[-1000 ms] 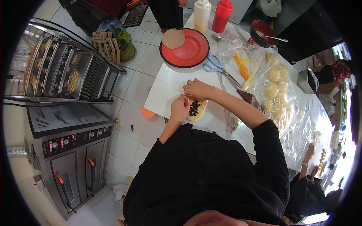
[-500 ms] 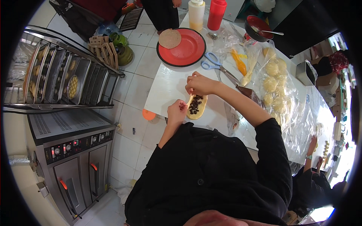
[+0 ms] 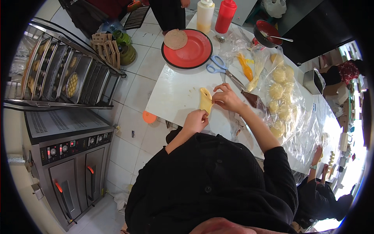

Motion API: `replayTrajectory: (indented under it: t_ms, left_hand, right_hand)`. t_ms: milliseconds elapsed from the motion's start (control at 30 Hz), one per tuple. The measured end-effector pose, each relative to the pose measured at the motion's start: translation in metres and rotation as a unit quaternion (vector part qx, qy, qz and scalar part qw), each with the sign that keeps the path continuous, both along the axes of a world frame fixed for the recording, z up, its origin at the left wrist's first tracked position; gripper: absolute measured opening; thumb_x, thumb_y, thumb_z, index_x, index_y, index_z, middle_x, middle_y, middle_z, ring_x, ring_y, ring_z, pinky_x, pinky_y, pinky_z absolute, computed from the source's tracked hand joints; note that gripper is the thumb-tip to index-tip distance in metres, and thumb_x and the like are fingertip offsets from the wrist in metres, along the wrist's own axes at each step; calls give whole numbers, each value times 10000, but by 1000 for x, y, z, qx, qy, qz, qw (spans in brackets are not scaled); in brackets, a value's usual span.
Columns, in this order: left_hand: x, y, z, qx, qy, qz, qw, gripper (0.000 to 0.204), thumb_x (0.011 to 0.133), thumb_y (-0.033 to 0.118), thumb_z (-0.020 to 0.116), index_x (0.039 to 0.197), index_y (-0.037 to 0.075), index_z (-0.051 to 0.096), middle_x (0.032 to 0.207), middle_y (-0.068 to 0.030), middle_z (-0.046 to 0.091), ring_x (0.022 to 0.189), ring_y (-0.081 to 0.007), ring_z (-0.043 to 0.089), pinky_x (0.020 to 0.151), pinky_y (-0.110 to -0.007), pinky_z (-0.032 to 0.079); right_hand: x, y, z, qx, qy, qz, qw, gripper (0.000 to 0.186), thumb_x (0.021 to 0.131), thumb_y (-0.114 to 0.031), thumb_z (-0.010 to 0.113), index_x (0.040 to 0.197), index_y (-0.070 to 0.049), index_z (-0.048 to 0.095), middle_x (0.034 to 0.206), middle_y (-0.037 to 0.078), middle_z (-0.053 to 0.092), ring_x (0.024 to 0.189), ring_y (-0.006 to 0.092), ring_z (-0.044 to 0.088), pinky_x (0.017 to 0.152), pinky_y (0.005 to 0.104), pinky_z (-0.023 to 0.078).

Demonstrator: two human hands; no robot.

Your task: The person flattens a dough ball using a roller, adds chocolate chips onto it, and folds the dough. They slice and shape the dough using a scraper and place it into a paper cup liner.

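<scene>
Your left hand (image 3: pixel 196 121) and right hand (image 3: pixel 227 98) both pinch the folded yellow dough piece (image 3: pixel 205 100) on the white tabletop (image 3: pixel 171 93), beside the scissors (image 3: pixel 218 67).

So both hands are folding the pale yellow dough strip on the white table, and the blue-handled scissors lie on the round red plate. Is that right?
Not quite. In the head view the blue-handled scissors lie on the white table beside the round red plate, not on it. The rest holds: the left hand and the right hand both grip the pale yellow dough strip.
</scene>
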State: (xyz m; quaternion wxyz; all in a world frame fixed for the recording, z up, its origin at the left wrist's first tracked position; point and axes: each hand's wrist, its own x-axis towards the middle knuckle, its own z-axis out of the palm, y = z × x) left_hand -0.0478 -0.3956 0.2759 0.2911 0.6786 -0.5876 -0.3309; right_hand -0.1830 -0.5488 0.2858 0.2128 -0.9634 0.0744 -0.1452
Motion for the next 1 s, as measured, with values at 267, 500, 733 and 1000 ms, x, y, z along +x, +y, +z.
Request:
replayTrajectory:
  t_ms: [267, 500, 733, 1000]
  left_hand:
    - [-15, 3, -13, -23, -157, -106, 982, 174, 673, 80, 569, 821, -1, 526, 840, -157, 523, 706, -301, 551, 655, -380, 455]
    - [-19, 3, -8, 38, -142, -133, 980, 193, 698, 7, 476, 872, -72, 503, 875, -202, 470, 808, -317, 542, 676, -374, 471]
    - [-14, 2, 0, -31, -152, -135, 979, 253, 708, 69, 559, 942, -23, 530, 821, -166, 520, 725, -285, 567, 649, -341, 469]
    - [29, -62, -16, -61, -6, 95, 994, 229, 668, 96, 652, 878, 54, 570, 726, -93, 564, 574, -225, 571, 564, -326, 460]
  right_hand:
    - [-10, 22, -16, 13, -12, -126, 992, 110, 628, -154, 632, 726, -123, 593, 772, -29, 583, 915, 173, 491, 879, 417, 261]
    - [20, 42, -16, 197, -30, -310, 930, 145, 674, -218, 637, 767, -107, 624, 734, 2, 602, 868, 186, 495, 847, 403, 253]
    - [19, 44, -28, 238, 3, -395, 887, 126, 661, -230, 663, 702, -113, 640, 644, 6, 597, 796, 189, 513, 769, 383, 257]
    - [26, 61, -21, 133, -1, -511, 849, 125, 646, -210, 676, 730, -124, 641, 746, 3, 585, 834, 197, 482, 770, 394, 246]
